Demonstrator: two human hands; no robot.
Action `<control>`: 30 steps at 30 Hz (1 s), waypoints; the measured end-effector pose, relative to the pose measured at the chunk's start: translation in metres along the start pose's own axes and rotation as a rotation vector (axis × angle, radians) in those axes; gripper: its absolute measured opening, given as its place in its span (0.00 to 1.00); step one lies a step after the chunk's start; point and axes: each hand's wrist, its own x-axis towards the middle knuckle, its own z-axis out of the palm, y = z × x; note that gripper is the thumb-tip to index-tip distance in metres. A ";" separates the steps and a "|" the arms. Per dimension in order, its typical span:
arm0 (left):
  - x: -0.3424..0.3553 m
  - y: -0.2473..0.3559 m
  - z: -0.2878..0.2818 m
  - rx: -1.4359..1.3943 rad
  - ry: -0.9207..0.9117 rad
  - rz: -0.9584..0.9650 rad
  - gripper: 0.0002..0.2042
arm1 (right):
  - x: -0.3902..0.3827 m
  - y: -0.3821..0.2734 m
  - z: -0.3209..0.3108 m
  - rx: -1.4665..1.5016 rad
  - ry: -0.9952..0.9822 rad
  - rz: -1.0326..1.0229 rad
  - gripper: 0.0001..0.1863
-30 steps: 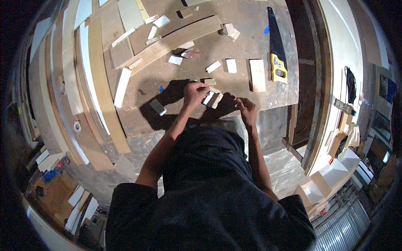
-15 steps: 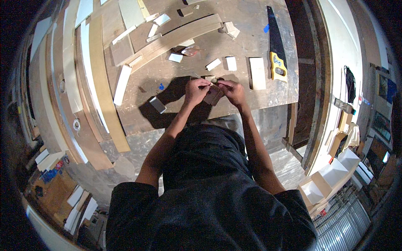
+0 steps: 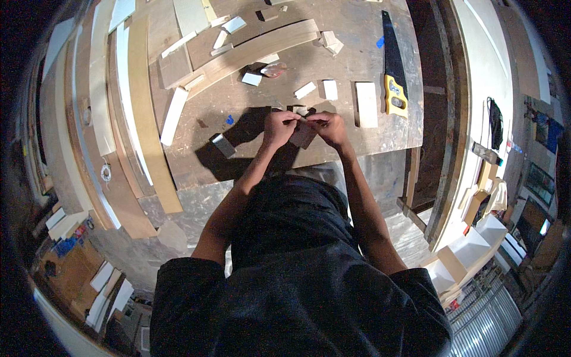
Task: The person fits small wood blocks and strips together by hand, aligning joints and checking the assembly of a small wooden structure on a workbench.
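Observation:
My left hand (image 3: 278,128) and my right hand (image 3: 331,128) meet above the near part of the wooden bench (image 3: 351,140), both with fingers pinched. Between the fingertips is something small and pale, too small to name. Below and between my hands lies a reddish-brown flat piece (image 3: 304,135), partly in shadow. Small wood blocks, one pale offcut (image 3: 305,90) and another offcut (image 3: 329,90), rest just beyond my fingers. To the left a small block (image 3: 223,146) sits in the shadow of my arm.
A yellow-handled handsaw (image 3: 395,98) lies at the right of the bench, beside a pale wood block (image 3: 366,105). A long curved-looking board (image 3: 256,55) crosses the far side among several offcuts. Long planks (image 3: 138,101) line the left. White box-like compartments (image 3: 470,247) stand at lower right.
My fingertips have shifted slightly around the small piece, and my right fingers have come a little nearer the left. The whole view has moved slightly; the bench items stay put.

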 end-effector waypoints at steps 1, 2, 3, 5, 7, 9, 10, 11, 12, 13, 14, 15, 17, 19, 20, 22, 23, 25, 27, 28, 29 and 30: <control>0.000 0.002 -0.001 -0.002 -0.003 0.001 0.06 | 0.000 0.002 0.000 -0.002 0.002 0.002 0.09; 0.000 0.003 -0.001 -0.017 -0.022 -0.031 0.07 | 0.000 0.005 0.000 0.001 0.004 0.002 0.09; 0.000 0.005 -0.002 -0.032 -0.041 -0.063 0.07 | 0.000 0.007 0.001 0.004 0.006 0.002 0.09; 0.000 0.006 -0.002 -0.071 -0.046 -0.060 0.08 | 0.000 0.010 0.003 0.015 0.019 -0.015 0.09; 0.000 0.007 -0.001 -0.111 -0.052 -0.056 0.08 | 0.000 0.012 0.004 0.025 0.032 -0.031 0.09; 0.000 0.008 -0.001 -0.108 -0.048 -0.026 0.08 | 0.000 0.015 0.006 0.012 0.060 -0.010 0.09; 0.000 0.009 -0.001 -0.109 -0.049 -0.026 0.08 | -0.001 0.016 0.007 0.011 0.061 -0.008 0.09; 0.001 0.009 -0.001 -0.108 -0.062 -0.036 0.09 | -0.001 0.018 0.007 0.026 0.070 -0.008 0.09; 0.001 0.010 -0.001 -0.108 -0.076 -0.045 0.09 | -0.001 0.020 0.007 0.040 0.080 -0.008 0.09; 0.001 0.009 -0.001 -0.107 -0.073 -0.048 0.09 | -0.001 0.017 0.008 0.041 0.076 -0.008 0.09; 0.001 0.008 -0.001 -0.117 -0.069 -0.076 0.09 | -0.001 0.013 0.007 0.031 0.083 -0.029 0.09; 0.001 0.006 -0.001 -0.127 -0.065 -0.104 0.09 | 0.000 0.010 0.007 0.021 0.090 -0.049 0.09; 0.001 0.004 0.001 -0.138 -0.059 -0.106 0.09 | 0.000 0.007 0.005 0.041 0.085 -0.051 0.09; 0.002 0.001 0.001 -0.147 -0.052 -0.110 0.09 | 0.001 0.005 0.004 0.061 0.079 -0.054 0.08; 0.002 -0.001 0.001 -0.136 -0.054 -0.053 0.09 | 0.002 0.003 0.003 0.078 0.061 -0.035 0.09; 0.001 -0.004 0.000 -0.126 -0.054 0.002 0.09 | 0.002 0.002 0.002 0.095 0.041 -0.014 0.09; 0.001 -0.005 0.000 -0.122 -0.071 -0.041 0.08 | 0.002 0.003 0.002 0.105 0.027 -0.019 0.08; 0.001 -0.005 -0.001 -0.118 -0.087 -0.087 0.08 | 0.002 0.005 0.001 0.115 0.010 -0.024 0.08; 0.002 -0.002 -0.001 -0.080 -0.037 0.002 0.08 | 0.003 0.006 -0.001 0.084 -0.035 -0.019 0.09; 0.002 -0.002 -0.001 -0.081 -0.034 0.001 0.08 | 0.003 0.007 -0.002 0.083 -0.038 -0.020 0.09; 0.002 -0.003 -0.002 -0.074 -0.027 0.025 0.08 | 0.003 0.008 -0.002 0.064 -0.020 -0.033 0.08; 0.003 -0.003 -0.002 -0.068 -0.019 0.051 0.08 | 0.003 0.009 -0.003 0.045 -0.001 -0.047 0.08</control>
